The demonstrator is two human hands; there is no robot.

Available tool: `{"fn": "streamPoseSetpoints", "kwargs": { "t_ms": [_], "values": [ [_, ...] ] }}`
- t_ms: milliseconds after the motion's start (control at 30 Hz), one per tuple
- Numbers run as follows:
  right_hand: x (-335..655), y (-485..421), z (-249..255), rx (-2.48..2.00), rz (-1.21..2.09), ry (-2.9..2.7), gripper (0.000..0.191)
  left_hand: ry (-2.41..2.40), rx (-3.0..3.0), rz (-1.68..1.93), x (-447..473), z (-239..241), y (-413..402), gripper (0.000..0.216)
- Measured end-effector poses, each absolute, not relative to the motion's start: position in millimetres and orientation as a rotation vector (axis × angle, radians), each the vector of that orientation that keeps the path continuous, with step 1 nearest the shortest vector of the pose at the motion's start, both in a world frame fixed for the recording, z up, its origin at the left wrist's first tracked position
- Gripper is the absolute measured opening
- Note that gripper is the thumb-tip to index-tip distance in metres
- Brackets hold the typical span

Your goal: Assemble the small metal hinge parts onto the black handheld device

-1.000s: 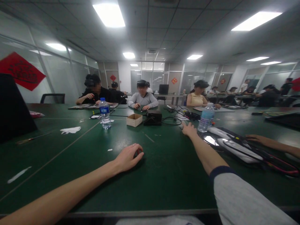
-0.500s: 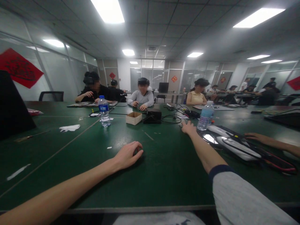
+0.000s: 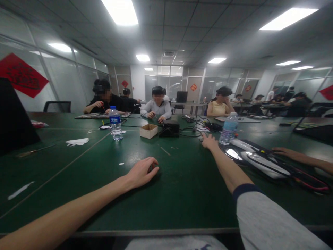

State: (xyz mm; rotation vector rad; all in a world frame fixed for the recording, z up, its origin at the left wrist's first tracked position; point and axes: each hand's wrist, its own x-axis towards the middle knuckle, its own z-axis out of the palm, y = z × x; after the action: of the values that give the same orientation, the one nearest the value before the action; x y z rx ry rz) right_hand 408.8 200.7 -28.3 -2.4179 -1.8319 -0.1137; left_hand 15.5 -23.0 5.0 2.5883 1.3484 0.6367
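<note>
My left hand [image 3: 143,171] rests on the green table [image 3: 182,198], its fingers loosely curved and the thumb apart from them. Nothing shows in its grip. Farther out, my right hand [image 3: 209,141] reaches across the table with the palm down. Its thumb and forefinger are round a small pale thing [image 3: 201,138], too small to make out. A water bottle with a pale blue label [image 3: 229,129] stands just right of that hand. Cables [image 3: 201,125] lie in a tangle beyond it. A small open cardboard box [image 3: 148,131] and a black box [image 3: 169,128] sit between the hands, farther back.
White and black cases [image 3: 265,163] lie beside my right forearm, with another person's hand [image 3: 282,150] beyond them. A blue-labelled bottle [image 3: 115,123], crumpled white tissue [image 3: 77,142] and paper scraps are on the left. Several people sit across the table.
Both my hands stay where they were. Across the table, the person in yellow has raised a hand towards the head.
</note>
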Motion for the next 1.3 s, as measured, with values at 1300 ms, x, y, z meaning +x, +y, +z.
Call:
{"fn": "streamPoseSetpoints", "kwargs": {
  "t_ms": [1300],
  "values": [
    [415.0, 201.1, -23.7, -2.371, -0.056, -1.76, 0.052, 1.318, 2.599, 0.649, 14.6, 1.2, -21.9, 0.023]
  ]
}}
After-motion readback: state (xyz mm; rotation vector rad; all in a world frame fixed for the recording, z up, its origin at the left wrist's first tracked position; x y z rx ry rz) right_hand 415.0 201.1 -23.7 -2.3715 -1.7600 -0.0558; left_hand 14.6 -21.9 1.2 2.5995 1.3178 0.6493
